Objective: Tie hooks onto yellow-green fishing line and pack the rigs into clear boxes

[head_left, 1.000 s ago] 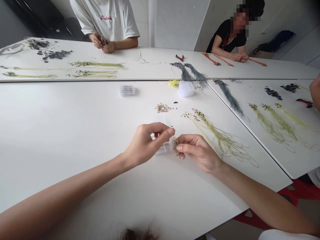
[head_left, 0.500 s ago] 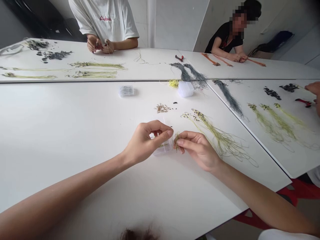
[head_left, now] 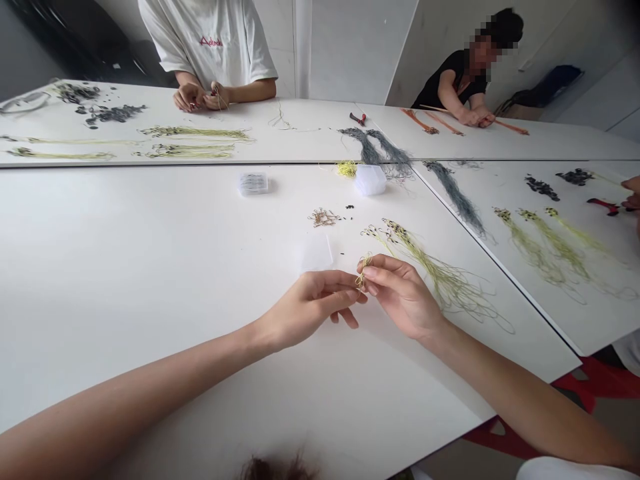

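Note:
A small coiled bundle of yellow-green fishing line [head_left: 363, 267] is pinched upright between the thumb and fingers of my right hand [head_left: 403, 297]. The thumb and forefinger of my left hand [head_left: 320, 303] close on its lower end, the other fingers hanging loose beneath. Whether a hook is tied into the bundle is too small to tell. Just beyond my left hand lies a clear plastic box [head_left: 316, 253], its near part hidden by that hand. Beyond it sits a loose pile of bronze-coloured fish hooks [head_left: 324, 217], with several tiny black pieces [head_left: 350, 207] beside it.
Tied yellow-green lines [head_left: 435, 267] lie fanned out right of my hands. Farther back stand a filled clear case [head_left: 253, 183], a white translucent container [head_left: 371, 180] and yellow bits [head_left: 346, 169]. Grey line bundles [head_left: 457, 197] cross the table seam. Co-workers sit across and at right.
My left hand has come down and right from over the plastic box to the bundle's lower end. My right hand has lifted the bundle slightly up and right. The box's far part now shows.

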Tool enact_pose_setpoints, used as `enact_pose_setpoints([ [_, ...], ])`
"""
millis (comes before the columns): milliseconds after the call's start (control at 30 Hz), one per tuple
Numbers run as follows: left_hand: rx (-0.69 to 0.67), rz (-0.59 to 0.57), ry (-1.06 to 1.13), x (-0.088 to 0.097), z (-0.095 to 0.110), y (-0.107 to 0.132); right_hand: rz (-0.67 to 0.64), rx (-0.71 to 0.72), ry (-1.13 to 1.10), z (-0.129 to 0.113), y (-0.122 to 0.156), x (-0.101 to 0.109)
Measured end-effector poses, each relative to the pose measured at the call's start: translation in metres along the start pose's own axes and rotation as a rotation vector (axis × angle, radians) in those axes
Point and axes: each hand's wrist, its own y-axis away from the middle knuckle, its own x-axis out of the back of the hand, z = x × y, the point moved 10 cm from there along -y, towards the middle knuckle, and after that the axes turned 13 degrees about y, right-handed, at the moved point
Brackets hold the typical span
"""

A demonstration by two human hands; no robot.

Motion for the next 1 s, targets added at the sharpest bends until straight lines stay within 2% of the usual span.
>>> enact_pose_setpoints([
  [100, -0.031, -0.016, -0.035, 0.001, 0.0, -0.001, -0.021, -0.013, -0.046, 0.0, 0.0, -0.001],
  [367, -0.213, 0.213, -0.174, 0.028, 0.03, 0.003, -0.008, -0.019, 0.022, 0.0, -0.001, 0.001],
  [500, -0.31, 0.299, -0.224, 0.035, 0.048, 0.009, -0.083, -0.045, 0.108, 0.002, 0.001, -0.007],
  [700, -0.369, 0.474, -0.234, 0.059, 0.061, 0.014, -0.21, -0.081, 0.136, 0.006, 0.004, -0.019],
  [867, -0.363, 0.472, -0.269, 0.063, 0.062, 0.013, -0.186, -0.072, 0.166, 0.005, 0.002, -0.018],
  [1000, -0.346, 0.494, -0.319, 0.065, 0.063, 0.014, -0.113, -0.067, 0.166, 0.005, 0.0, -0.01],
])
